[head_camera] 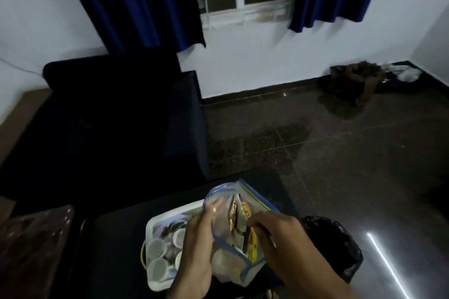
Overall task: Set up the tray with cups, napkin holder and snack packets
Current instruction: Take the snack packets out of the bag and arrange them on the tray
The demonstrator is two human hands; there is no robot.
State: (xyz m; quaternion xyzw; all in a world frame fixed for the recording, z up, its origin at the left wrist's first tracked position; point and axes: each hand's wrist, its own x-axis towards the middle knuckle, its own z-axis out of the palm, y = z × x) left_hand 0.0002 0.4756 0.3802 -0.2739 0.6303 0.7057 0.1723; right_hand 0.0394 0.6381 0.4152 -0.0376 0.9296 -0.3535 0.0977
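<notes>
I see the zip-lock bag [222, 204] low in my view, at about 6 o'clock, held up over the near part of the dark table [116, 238]. My left hand [196, 245] grips the bag's left wall, fingers curled round the plastic, and I judge that it carries the weight. My right hand [274, 233] comes in at the open mouth from 3 o'clock, its fingertips narrowed to a pinch on the snack packets [234, 216] that stand on edge inside.

At 9 o'clock of the bag lies the white tray [170, 216], with several white cups [155, 247] standing mouth up in it. The frame is too dark for me to find a napkin holder there. At 3 o'clock of the right hand a bin with a black liner [332, 238] stands on the floor.

The bag looks like thin, soft film. I expect it to sag and fold, so the stiffer zip strip is the better hold. The packets should be light, crinkly and slick, and their contents are probably brittle. I would take each one by its sealed top edge and not squeeze the middle. I would also lift few at a time, since one could slide out of a shallow pinch.
</notes>
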